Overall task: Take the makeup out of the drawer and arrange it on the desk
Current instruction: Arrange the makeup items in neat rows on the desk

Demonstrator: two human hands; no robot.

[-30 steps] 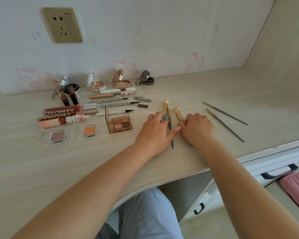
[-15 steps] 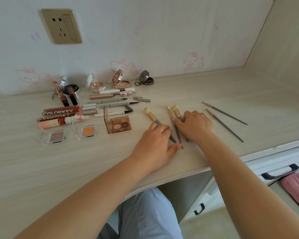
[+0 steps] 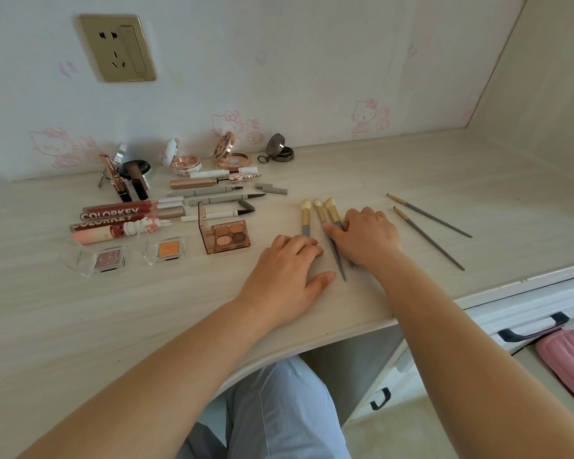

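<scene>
Both grips were flat and held nothing, the left hand (image 3: 287,274) resting on one brush (image 3: 306,215) and the right hand (image 3: 367,238) on two brushes (image 3: 328,213) upon the desk (image 3: 411,167).

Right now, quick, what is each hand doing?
Left hand: open, lying flat on the leftmost brush, gripping nothing.
Right hand: open, fingers resting on the rightmost brush, not gripping it.

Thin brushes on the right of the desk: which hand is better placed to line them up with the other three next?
Right, probably. The right hand lies beside the two thin brushes; the left hand sits farther away, across the three fluffy brushes.
</scene>
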